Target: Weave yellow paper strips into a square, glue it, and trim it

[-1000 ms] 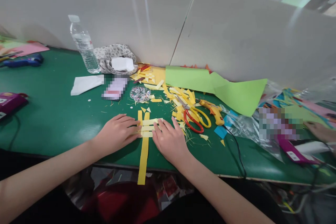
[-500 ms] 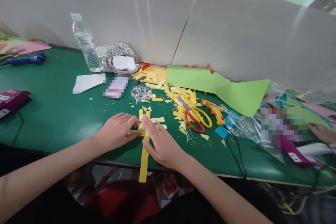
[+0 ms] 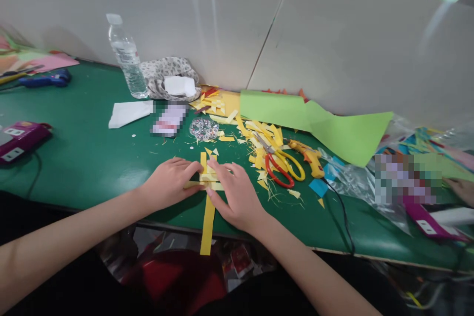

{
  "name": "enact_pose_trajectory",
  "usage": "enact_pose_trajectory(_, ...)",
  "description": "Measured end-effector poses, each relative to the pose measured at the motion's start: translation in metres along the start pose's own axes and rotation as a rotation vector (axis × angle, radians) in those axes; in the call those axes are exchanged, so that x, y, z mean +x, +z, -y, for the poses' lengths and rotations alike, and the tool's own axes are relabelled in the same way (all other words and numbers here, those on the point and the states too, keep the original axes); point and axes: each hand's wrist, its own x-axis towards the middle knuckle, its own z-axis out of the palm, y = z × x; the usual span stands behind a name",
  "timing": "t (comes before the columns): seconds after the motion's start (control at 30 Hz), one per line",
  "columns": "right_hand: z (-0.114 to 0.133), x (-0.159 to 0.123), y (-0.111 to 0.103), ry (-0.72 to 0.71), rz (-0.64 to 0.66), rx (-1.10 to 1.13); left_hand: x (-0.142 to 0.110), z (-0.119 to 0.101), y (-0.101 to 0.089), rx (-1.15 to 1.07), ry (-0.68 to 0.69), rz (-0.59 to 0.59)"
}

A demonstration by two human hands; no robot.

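Note:
Between my hands on the green table lie crossed paper strips, pale yellow ones running sideways over darker yellow ones. One long yellow strip (image 3: 208, 227) sticks out toward me past the table edge. My left hand (image 3: 168, 182) pinches the left ends of the pale strips, thumb below and index finger bent above. My right hand (image 3: 240, 197) holds the crossing from the right, with its thumb low and its fingertips on the upper strips. My fingers partly hide where the strips cross. Small yellow triangles (image 3: 208, 151) lie just beyond the strips.
Right of my hands are red-and-yellow scissors (image 3: 280, 170) on yellow scraps (image 3: 257, 143), and a yellow glue gun (image 3: 310, 158) with a black cord. Behind stand green paper (image 3: 274, 108) and a water bottle (image 3: 128, 59). A purple power strip (image 3: 22, 140) lies left. Another person's hand (image 3: 459, 190) shows far right.
My right hand has moved left onto the crossing, and my left fingers have gone from lying flat to pinching the strips. The view has shifted slightly left.

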Motion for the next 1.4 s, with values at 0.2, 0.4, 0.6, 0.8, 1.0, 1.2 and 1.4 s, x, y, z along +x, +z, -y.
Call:
enact_pose_trajectory(0.2,-0.009,0.001,0.000,0.113,-0.014,0.220,0.000,0.001,0.002,0.025,-0.014,0.006)
enact_pose_trajectory(0.4,-0.005,0.000,0.003,0.022,0.034,0.231,0.001,0.001,-0.001,0.036,0.028,0.031)
enact_pose_trajectory(0.6,-0.002,0.000,0.004,0.000,-0.009,0.068,0.000,0.001,-0.002,0.053,0.088,0.043)
enact_pose_trajectory(0.8,-0.004,0.000,0.007,-0.001,0.039,0.128,-0.001,0.002,0.001,0.048,0.093,0.015)
enact_pose_trajectory(1.0,-0.004,0.000,0.010,-0.041,0.088,0.219,-0.001,0.002,0.001,0.058,0.085,0.038)
enact_pose_trajectory(1.2,-0.004,0.001,0.009,0.024,0.107,0.295,-0.002,0.001,0.000,0.066,0.078,0.029)
enact_pose_trajectory(1.4,-0.007,0.002,0.007,0.062,0.072,0.388,-0.003,0.001,0.004,0.098,-0.007,0.040)
